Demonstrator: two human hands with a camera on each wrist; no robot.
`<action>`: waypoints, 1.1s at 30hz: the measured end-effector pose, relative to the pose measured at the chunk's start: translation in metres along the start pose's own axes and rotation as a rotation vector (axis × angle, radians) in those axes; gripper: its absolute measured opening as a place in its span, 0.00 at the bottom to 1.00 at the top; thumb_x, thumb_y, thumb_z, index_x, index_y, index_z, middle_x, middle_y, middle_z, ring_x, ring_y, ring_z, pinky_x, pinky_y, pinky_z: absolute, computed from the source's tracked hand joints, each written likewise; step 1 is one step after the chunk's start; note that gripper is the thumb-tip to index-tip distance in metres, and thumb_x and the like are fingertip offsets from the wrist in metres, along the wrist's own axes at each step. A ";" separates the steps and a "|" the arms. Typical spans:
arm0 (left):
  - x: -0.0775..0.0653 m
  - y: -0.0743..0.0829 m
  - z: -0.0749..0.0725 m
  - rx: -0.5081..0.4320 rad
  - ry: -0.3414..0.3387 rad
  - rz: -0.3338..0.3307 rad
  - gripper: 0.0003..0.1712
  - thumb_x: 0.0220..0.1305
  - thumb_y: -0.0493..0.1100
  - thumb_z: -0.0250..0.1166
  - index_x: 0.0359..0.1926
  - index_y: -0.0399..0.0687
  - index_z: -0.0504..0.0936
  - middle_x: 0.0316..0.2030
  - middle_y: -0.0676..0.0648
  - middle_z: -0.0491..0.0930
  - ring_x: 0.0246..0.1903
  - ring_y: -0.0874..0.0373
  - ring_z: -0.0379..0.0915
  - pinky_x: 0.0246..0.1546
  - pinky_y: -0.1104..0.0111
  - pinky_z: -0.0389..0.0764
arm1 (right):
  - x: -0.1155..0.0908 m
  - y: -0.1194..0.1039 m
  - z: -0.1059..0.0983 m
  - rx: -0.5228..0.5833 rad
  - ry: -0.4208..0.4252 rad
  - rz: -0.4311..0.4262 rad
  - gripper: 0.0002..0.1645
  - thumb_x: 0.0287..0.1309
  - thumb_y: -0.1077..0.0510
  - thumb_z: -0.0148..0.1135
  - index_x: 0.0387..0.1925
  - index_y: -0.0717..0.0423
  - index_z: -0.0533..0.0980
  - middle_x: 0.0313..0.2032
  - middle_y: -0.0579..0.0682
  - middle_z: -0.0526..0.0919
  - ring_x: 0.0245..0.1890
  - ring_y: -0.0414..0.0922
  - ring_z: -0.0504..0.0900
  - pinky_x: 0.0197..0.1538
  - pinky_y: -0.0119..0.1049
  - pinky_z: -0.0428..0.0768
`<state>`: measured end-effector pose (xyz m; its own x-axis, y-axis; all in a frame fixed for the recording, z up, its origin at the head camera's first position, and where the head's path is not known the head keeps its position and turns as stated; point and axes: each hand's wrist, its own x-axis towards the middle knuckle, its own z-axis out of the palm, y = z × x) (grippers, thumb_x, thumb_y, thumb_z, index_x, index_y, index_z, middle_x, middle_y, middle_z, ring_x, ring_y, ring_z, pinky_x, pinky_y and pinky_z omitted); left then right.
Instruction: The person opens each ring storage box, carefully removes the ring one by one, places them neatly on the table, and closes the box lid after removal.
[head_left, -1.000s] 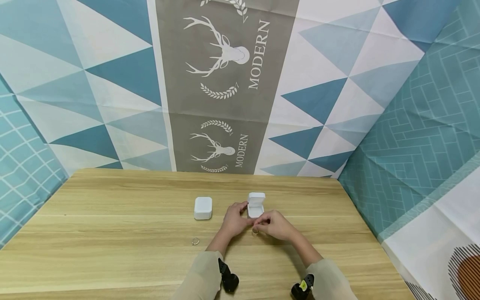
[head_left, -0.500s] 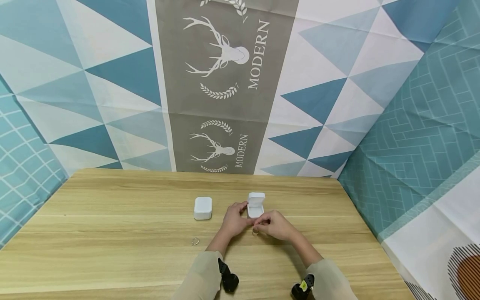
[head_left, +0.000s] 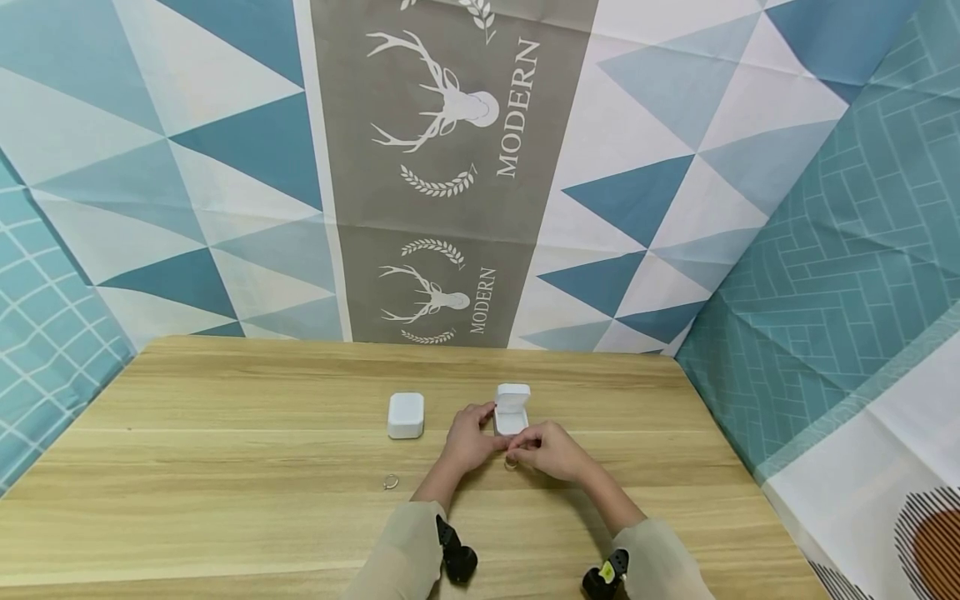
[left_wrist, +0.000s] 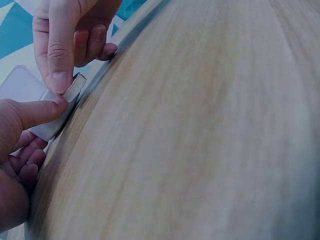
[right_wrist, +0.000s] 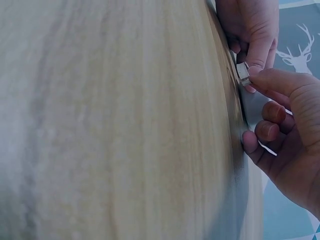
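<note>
Both hands meet near the middle of the desk [head_left: 225, 517], a little toward its right edge and nearer the front edge than the back. Left hand [head_left: 468, 440] has its thumb and forefinger closed on the near side of the open ring box [head_left: 512, 410]; in the left wrist view its thumb [left_wrist: 35, 112] presses the box's pale edge [left_wrist: 62, 107] from one side. Right hand [head_left: 551, 450] pinches that same near edge from the other side, forefinger tip on the rim in the right wrist view [right_wrist: 244, 75], other fingers curled under. A small ring [head_left: 511, 463] shows just below the right hand's fingertips; whether it is held or lies on the wood cannot be told.

The box's lid stands upright on the side toward the back edge. A closed white box [head_left: 406, 416] sits just left of the left hand, apart from it. A second ring [head_left: 391, 482] lies on the wood nearer the front edge, left of the left forearm. Wide bare wood runs to the left edge and to the back edge; the right edge is closer, with patterned cloth [head_left: 825, 275] rising beyond it.
</note>
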<state>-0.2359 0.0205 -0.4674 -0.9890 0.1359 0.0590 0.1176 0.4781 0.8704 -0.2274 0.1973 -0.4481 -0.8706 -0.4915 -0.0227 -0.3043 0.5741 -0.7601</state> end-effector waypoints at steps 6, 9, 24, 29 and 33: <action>0.000 0.000 0.000 -0.001 0.004 0.000 0.41 0.45 0.48 0.75 0.60 0.36 0.71 0.52 0.40 0.75 0.52 0.46 0.69 0.57 0.52 0.70 | -0.001 0.000 0.000 -0.015 0.007 -0.011 0.07 0.56 0.56 0.63 0.30 0.54 0.84 0.17 0.45 0.76 0.16 0.30 0.64 0.19 0.22 0.63; 0.001 -0.001 0.000 -0.001 0.004 0.002 0.41 0.45 0.48 0.75 0.60 0.36 0.71 0.52 0.40 0.76 0.52 0.46 0.69 0.56 0.52 0.71 | -0.001 0.000 0.001 -0.022 0.011 -0.016 0.07 0.56 0.56 0.64 0.30 0.55 0.84 0.17 0.44 0.75 0.16 0.31 0.64 0.19 0.23 0.63; 0.000 -0.001 0.000 0.000 -0.002 0.002 0.41 0.46 0.46 0.75 0.61 0.37 0.71 0.52 0.40 0.76 0.52 0.46 0.69 0.56 0.52 0.70 | -0.001 0.000 0.003 -0.018 0.015 0.015 0.07 0.57 0.55 0.63 0.30 0.54 0.83 0.18 0.46 0.77 0.15 0.31 0.64 0.18 0.23 0.63; 0.000 0.000 0.000 -0.004 0.000 0.004 0.40 0.45 0.45 0.75 0.60 0.37 0.71 0.51 0.40 0.76 0.52 0.46 0.69 0.56 0.52 0.70 | -0.001 0.000 0.003 -0.025 0.013 0.009 0.07 0.57 0.55 0.63 0.29 0.53 0.83 0.18 0.46 0.77 0.15 0.31 0.64 0.18 0.23 0.63; 0.001 0.000 0.000 -0.010 -0.002 0.002 0.40 0.45 0.45 0.75 0.60 0.37 0.71 0.52 0.40 0.76 0.52 0.46 0.69 0.56 0.52 0.70 | -0.001 0.000 0.003 -0.028 0.016 0.010 0.07 0.56 0.55 0.63 0.29 0.53 0.83 0.17 0.46 0.76 0.16 0.31 0.64 0.18 0.23 0.63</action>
<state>-0.2365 0.0202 -0.4675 -0.9885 0.1390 0.0600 0.1190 0.4688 0.8753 -0.2257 0.1958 -0.4501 -0.8796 -0.4753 -0.0194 -0.3063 0.5972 -0.7413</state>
